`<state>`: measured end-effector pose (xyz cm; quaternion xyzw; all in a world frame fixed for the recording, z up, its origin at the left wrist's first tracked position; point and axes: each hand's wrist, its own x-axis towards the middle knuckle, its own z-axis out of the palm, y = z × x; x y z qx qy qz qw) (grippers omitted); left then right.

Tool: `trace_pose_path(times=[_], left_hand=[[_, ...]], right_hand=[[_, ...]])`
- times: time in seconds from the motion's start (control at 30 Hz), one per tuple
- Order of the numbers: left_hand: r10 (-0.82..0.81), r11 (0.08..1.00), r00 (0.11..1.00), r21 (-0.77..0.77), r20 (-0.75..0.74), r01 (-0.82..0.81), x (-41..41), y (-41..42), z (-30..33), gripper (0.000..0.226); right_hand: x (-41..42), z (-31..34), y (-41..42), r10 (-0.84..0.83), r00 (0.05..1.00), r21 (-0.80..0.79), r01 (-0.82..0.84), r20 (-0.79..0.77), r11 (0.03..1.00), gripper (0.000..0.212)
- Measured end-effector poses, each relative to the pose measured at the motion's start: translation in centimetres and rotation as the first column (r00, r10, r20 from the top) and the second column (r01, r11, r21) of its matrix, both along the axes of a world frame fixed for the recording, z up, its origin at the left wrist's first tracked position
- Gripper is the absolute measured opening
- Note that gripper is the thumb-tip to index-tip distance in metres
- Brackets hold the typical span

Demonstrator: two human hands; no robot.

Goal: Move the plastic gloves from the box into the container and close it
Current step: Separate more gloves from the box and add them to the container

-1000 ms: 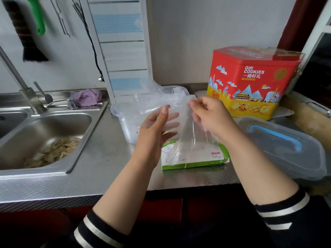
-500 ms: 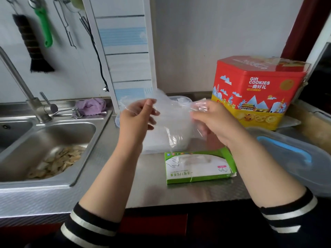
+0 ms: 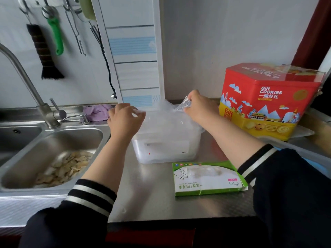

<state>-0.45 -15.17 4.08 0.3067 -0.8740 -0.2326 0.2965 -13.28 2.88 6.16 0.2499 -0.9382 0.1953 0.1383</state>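
Plastic gloves (image 3: 166, 113), thin crinkly film, pinched by both hands over translucent container (image 3: 166, 147)

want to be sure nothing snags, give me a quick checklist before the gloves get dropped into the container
1. Both hands hold the plastic gloves: ok, left hand and right hand each pinch an edge.
2. Gloves are over the container opening: ok.
3. Container is open: ok, no lid on it.
4. Room left inside the container: cannot tell, its wall is cloudy.
5. Lid within reach: ok, it lies at the right edge, partly hidden by the right sleeve.
6. Box emptied: not ok, plastic still shows in its opening.
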Motion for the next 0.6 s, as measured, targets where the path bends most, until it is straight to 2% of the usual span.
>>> trace_pose_path(times=[0.17,0.23,0.3,0.37,0.43,0.53,0.6], left_hand=[[-0.007,0.961,0.941,-0.257,0.340,0.100,-1.5,-1.0,0.7,0.026],[0.007,0.929,0.909,-0.338,0.416,0.148,-1.9,-1.0,0.7,0.027],[0.009,0.915,0.895,-0.366,0.445,0.173,-2.0,-1.1,0.8,0.032],[-0.006,0.928,0.914,-0.339,0.405,0.157,-1.7,-1.4,0.9,0.033],[-0.050,0.946,0.957,-0.295,0.286,0.137,-1.0,-1.4,1.1,0.037],[-0.146,0.942,0.987,-0.294,0.071,0.161,0.1,0.4,1.5,0.055],[-0.261,0.900,0.960,-0.386,-0.104,0.203,1.0,2.6,1.5,0.059]], right_hand=[[-0.4,-1.0,-0.6,-0.030,0.996,0.247,0.050,-0.084,0.968,0.035],[-0.3,-1.3,-0.7,-0.040,0.994,0.308,0.069,-0.101,0.949,0.046],[-0.3,-1.1,-0.5,-0.037,0.997,0.287,0.055,-0.067,0.956,0.057],[0.0,-0.5,0.2,-0.019,1.000,0.229,0.017,0.004,0.973,0.064],[0.4,0.1,1.3,0.026,0.997,0.133,-0.035,0.071,0.990,0.064],[1.7,0.1,3.4,0.129,0.989,-0.166,-0.116,0.072,0.979,0.048],[3.2,-0.7,4.9,0.209,0.978,-0.397,-0.183,0.023,0.899,0.028]])
